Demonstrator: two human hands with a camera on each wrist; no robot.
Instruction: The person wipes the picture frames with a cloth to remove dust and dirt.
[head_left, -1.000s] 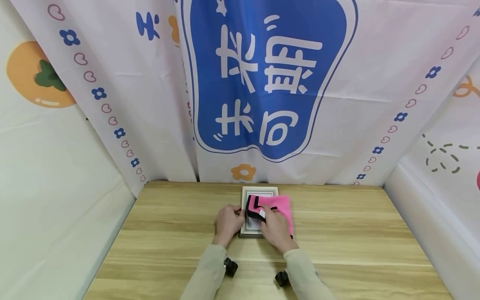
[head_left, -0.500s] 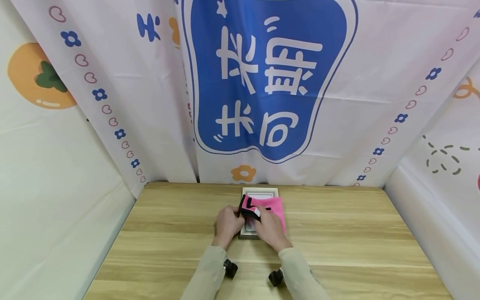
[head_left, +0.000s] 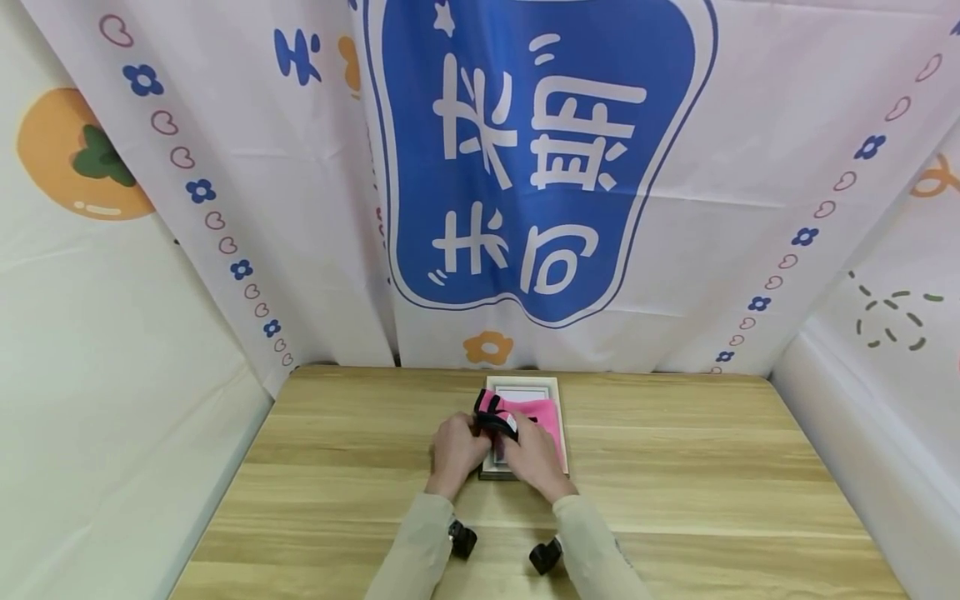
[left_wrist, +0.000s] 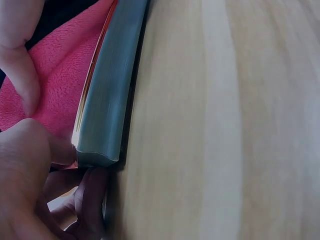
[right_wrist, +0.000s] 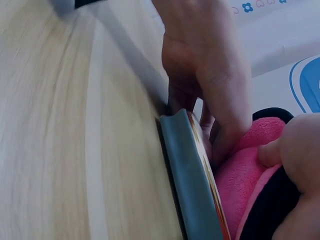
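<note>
A picture frame [head_left: 525, 381] with a pale border lies flat near the table's back edge. My left hand [head_left: 457, 452] grips its left edge, thumb over the border and fingers at the side. In the left wrist view the grey-blue side of the frame [left_wrist: 107, 105] shows beside those fingers. A pink cloth [head_left: 546, 411] with black trim and a small white tag lies bunched over the frame's face. My right hand [head_left: 537, 460] pinches this cloth and presses it near the left border. The right wrist view shows the fluffy cloth [right_wrist: 237, 187] under my right thumb.
The wooden table [head_left: 675, 483] extends on both sides of the frame. A white printed curtain [head_left: 720, 275] hangs just behind its back edge, and white fabric walls stand left and right. A small black device [head_left: 462, 540] sits at each wrist.
My right hand has slid left across the frame with the cloth, bringing it close to my left hand. The left hand keeps its place on the frame's edge.
</note>
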